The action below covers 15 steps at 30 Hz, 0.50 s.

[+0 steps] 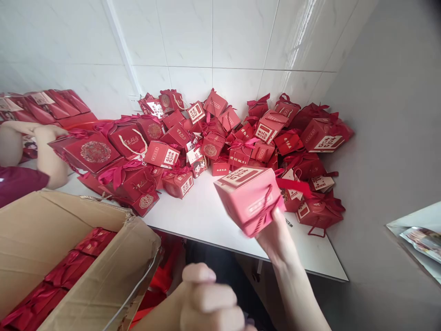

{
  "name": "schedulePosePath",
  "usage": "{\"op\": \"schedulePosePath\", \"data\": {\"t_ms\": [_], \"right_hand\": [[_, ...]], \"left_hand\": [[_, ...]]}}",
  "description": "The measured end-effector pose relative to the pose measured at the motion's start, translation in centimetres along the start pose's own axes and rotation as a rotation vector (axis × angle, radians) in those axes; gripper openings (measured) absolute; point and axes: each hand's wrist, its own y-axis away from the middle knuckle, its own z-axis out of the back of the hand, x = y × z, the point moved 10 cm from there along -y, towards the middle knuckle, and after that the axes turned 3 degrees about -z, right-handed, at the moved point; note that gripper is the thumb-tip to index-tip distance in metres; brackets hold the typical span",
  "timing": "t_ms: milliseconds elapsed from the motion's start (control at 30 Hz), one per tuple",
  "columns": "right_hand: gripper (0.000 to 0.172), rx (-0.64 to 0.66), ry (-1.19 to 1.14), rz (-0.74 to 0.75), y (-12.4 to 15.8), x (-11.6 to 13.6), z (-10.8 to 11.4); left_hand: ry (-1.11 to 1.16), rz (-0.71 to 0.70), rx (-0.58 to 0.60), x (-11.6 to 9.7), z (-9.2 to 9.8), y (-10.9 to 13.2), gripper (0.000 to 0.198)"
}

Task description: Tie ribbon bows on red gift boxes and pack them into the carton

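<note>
My right hand (pixel 277 236) grips a red gift box (pixel 246 197) by its lower right side, holding it tilted above the white table (pixel 193 216). Dark red cord and ribbon cross the face toward me, and a cream double-happiness panel shows on its top. Close to the camera, at the bottom middle, my left hand (pixel 213 301) is closed in a fist. Its palm side is hidden, so I cannot see what, if anything, lies inside. Behind the held box spreads a large heap of red gift boxes (pixel 213 145) with ribbons, cord handles and small printed tags.
At the lower left stands an open cardboard box (pixel 113 276) with red ribboned boxes (pixel 70 266) inside. Another person's arm (pixel 51 151) reaches in at the left, near stacked red boxes (pixel 44 105). A grey partition (pixel 379 161) bounds the table's right side; a tiled wall (pixel 237 41) rises behind.
</note>
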Motion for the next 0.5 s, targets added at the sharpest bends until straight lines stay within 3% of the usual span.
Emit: {"op": "schedulePosePath", "data": {"t_ms": [67,133,200,400,500], "right_hand": [[0.063,0.126,-0.211,-0.330,-0.2,-3.6,-1.8],[0.065,0.241,-0.307,-0.509,0.4,-5.2,-3.4],[0.063,0.323,-0.315,-0.521,0.8,-5.3,-4.3],[0.056,0.408,-0.112,-0.318,0.7,-3.5,-5.5],[0.067,0.417,-0.093,-0.370,1.0,-4.2,-6.2]], "left_hand": [[0.083,-0.141,-0.092,0.1,0.9,0.0,0.019],[0.157,-0.212,-0.103,1.1,1.3,0.7,0.014],[0.165,-0.153,-0.011,2.9,0.8,2.1,0.017],[0.047,0.176,0.225,6.9,0.2,7.9,0.018],[0.046,0.402,0.509,8.5,-1.1,10.2,0.017]]}}
